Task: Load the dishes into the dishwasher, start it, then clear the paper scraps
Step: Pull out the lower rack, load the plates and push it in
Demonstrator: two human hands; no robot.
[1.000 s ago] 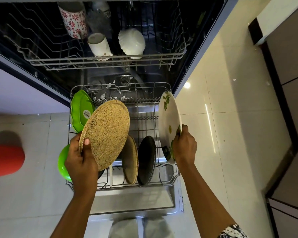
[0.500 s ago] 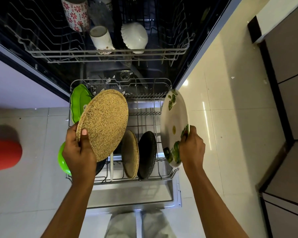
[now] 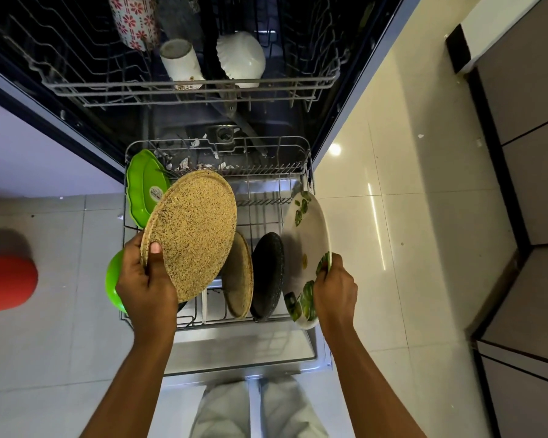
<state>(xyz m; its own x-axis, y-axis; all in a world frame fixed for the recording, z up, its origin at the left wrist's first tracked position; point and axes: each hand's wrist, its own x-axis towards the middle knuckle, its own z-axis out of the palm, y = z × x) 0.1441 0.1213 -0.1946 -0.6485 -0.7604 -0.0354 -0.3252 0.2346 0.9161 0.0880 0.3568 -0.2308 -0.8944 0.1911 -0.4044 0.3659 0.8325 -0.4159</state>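
We are noting the left hand (image 3: 146, 286) curling round the lower rim of a speckled tan plate (image 3: 193, 232), thumb pressing its face; the right hand (image 3: 334, 286) is gripping the lower edge of a white leaf-print plate (image 3: 307, 241); both plates are tilting over the pulled-out lower rack (image 3: 266, 167), where a second tan plate (image 3: 239, 276) and a black plate (image 3: 266, 276) are standing side by side; green plates (image 3: 143, 188) are leaning at its left; paper scraps (image 3: 184, 162) are lying at its back.
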